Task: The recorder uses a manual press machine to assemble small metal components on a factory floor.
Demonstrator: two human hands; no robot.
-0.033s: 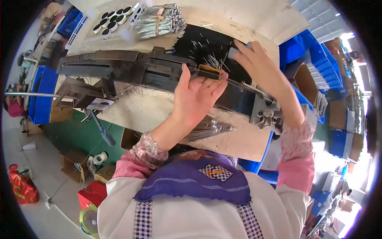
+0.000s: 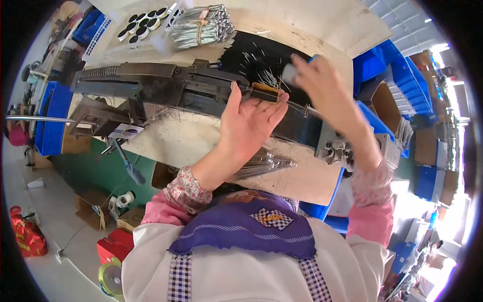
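left hand: laid flat at frame centre, fingers spread, fingertips on the small brown block of the dark machine | right hand: upper right, pinched on a small grey piece | thin wires: between both grips, nearer the right, long axes mixed

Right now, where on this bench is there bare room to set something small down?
Bare patches: the pale top between the machine and the near edge, left of the left hand; and the far strip beyond the black mat. Crowded: the mat, strewn with pins, and the rod bundle.
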